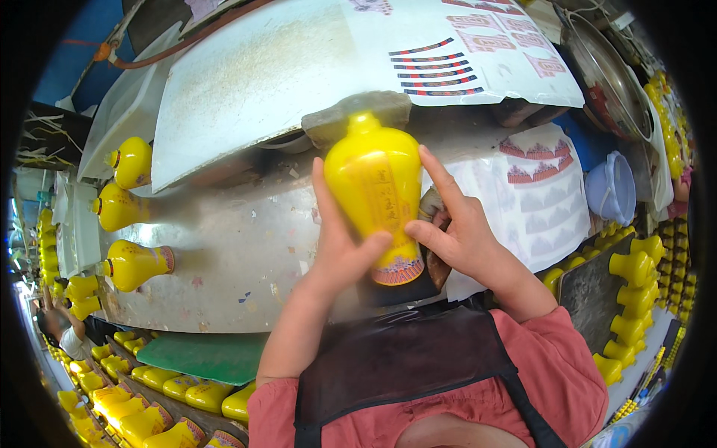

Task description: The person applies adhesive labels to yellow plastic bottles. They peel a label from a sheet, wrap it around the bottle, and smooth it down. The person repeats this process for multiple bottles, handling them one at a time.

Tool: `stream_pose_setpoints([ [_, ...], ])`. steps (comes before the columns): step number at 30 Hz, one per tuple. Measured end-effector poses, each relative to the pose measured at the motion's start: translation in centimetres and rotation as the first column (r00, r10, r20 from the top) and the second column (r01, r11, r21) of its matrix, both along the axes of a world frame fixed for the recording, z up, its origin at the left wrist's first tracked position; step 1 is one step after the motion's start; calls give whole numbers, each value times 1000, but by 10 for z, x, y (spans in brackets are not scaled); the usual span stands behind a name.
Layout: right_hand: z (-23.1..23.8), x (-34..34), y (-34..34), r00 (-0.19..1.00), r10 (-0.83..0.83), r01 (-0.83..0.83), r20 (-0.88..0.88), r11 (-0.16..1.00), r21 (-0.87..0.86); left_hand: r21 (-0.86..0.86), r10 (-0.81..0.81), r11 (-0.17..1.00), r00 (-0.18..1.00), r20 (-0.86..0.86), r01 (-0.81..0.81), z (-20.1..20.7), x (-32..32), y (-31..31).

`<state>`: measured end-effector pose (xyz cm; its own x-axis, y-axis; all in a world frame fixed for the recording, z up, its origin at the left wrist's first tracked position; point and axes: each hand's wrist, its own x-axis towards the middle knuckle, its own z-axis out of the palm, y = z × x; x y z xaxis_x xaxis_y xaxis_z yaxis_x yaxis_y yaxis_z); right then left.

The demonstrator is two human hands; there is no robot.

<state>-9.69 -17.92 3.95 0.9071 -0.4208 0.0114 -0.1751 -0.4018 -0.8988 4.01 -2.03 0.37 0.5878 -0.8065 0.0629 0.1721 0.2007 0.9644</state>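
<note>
The left grip (345, 252) and right grip (461, 235) clasp a yellow baluster vase (373, 183) near the surface (246, 257)'s front edge.

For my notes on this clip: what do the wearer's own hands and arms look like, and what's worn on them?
Left hand and right hand are bare: no gloves, rings or watch show. The forearms are uncovered up to loose, plain pinkish-red sleeves, which end near the elbows. A dark apron with black straps covers the top's front.
</note>
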Motion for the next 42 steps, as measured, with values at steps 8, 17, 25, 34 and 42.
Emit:
stream_pose_setpoints([
  [8,1,-4,-4,998,17,-11,-60,994,109,52,36,998,991,132,-43,-1,0,1],
  [17,7,0,-7,1000,12,-12,25,1000,9,70,44,996,987,157,-55,0,0,0],
  [25,39,51,-58,980,160,-53,121,790,-611,82,32,996,999,34,-35,8,2,-2],
  [34,55,74,-64,971,235,-185,-44,622,-760,73,16,997,1000,-27,-14,9,3,-4],
  [42,44,68,-65,977,211,-160,-34,614,-773,26,2,1000,998,-70,0,8,5,-6],
])
